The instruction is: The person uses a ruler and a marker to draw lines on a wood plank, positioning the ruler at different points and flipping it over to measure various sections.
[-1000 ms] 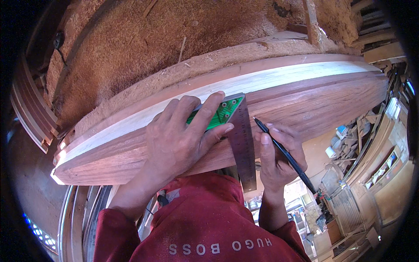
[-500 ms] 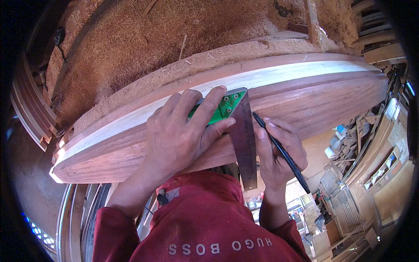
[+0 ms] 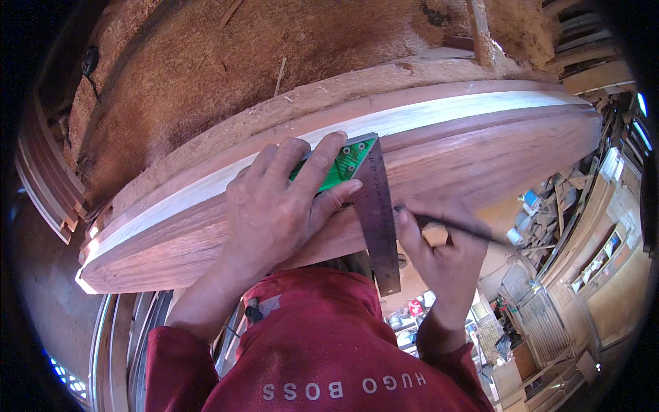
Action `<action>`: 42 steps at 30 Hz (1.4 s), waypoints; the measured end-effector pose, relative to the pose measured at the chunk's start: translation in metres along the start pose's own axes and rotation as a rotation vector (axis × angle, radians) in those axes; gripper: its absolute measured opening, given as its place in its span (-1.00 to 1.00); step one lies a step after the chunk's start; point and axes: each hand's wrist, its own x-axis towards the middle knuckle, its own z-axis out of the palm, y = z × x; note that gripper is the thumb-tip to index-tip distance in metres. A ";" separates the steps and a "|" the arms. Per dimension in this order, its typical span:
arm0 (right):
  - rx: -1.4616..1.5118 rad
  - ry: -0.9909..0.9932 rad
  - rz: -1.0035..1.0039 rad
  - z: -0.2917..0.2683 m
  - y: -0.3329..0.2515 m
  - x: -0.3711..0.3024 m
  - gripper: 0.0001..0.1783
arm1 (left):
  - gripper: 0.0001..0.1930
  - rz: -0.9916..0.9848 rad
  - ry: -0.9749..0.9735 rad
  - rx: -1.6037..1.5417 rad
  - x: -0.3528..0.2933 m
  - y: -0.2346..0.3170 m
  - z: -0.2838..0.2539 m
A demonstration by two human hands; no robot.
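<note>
A reddish-brown wooden board [image 3: 473, 161] lies across in front of me, with a pale strip of wood [image 3: 439, 110] along its far side. My left hand [image 3: 274, 192] is closed over the green handle of a try square [image 3: 378, 213], thumb and fingers pressing it to the board. The square's dark metal blade runs across the board toward me and sticks out past its near edge. Just right of the blade, my right hand [image 3: 449, 250] pinches a black pen [image 3: 456, 223]. Its tip is close to the blade's right edge; the hand and pen are blurred by motion.
Wood shavings and sawdust [image 3: 199, 89] cover the surface beyond the board. Stacked strips of wood [image 3: 48, 172] stand at the left. Wood offcuts [image 3: 539, 220] and more lumber [image 3: 583, 41] lie to the right.
My right hand has drawn the pen nearer to me along the blade, and the pen now lies flatter. My left hand keeps the square in place on the board.
</note>
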 end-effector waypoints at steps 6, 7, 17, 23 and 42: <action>0.194 0.242 -0.210 0.020 0.007 0.058 -0.87 | -0.41 0.005 0.004 0.004 -0.001 -0.002 -0.002; 0.193 0.244 -0.211 0.021 0.009 0.053 -0.87 | -0.39 0.032 0.023 -0.057 -0.002 -0.003 -0.004; 0.426 0.401 0.128 0.046 0.019 -0.032 -0.81 | -0.41 -0.135 0.082 -0.033 -0.048 -0.058 -0.039; 0.421 0.329 0.094 0.064 0.001 -0.037 -0.80 | -0.42 -0.152 -0.067 -0.079 -0.041 -0.043 -0.037; 0.370 0.292 0.052 0.084 -0.012 -0.030 -0.80 | -0.35 -0.063 -0.020 -0.019 -0.039 -0.040 -0.028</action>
